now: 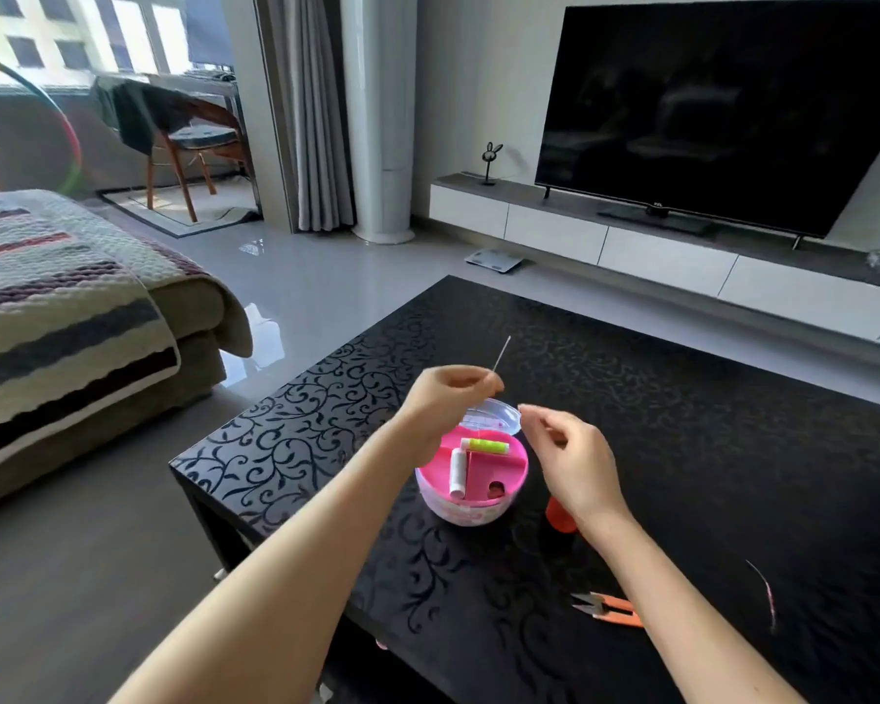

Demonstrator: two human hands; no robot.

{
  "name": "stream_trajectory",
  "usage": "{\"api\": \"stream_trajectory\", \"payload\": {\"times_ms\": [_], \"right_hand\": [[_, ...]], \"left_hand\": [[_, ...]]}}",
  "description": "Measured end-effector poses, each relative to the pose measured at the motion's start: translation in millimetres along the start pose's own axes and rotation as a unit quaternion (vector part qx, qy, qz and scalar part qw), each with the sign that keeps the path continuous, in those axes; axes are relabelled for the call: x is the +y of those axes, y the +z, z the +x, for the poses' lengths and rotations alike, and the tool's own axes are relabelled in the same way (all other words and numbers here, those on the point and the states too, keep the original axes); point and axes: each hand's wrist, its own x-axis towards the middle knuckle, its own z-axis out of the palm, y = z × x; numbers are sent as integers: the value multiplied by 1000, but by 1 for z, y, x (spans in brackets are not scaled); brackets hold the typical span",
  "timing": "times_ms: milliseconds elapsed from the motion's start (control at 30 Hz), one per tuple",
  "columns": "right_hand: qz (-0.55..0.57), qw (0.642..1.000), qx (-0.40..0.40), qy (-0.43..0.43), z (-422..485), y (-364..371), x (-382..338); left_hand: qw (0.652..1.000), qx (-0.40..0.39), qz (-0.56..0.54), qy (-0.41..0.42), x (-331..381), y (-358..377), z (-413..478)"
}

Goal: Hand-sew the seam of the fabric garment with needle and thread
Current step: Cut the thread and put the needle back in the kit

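Black table [682, 424]: pink box [461, 515], two spools [457, 472]

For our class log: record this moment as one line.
stage: needle prep | left hand: pinches needle | right hand: close by, thread unseen | sewing box: open | snips: on table

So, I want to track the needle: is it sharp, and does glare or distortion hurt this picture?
Head view: the needle in the left hand is thin and slightly soft, yet stands out against the dark table; window daylight glares on the floor; the wide-angle lens bows the TV edges.
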Motion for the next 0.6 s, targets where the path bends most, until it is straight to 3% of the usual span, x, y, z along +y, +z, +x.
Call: {"api": "stream_trajectory", "payload": {"times_ms": [100,233,400,600], "right_hand": [[61,998,-4,6,21,16,-3],[92,995,7,24,38,35,-1],[3,999,13,-51,52,33,-2],[-127,985,-98,-65,51,23,18]], "left_hand": [[999,-1,30,14,-24,7,7],[975,43,217,38,-45,6,23],[929,30,366,47,-52,-12,32],[912,20,405,59,-75,-15,29]]}}
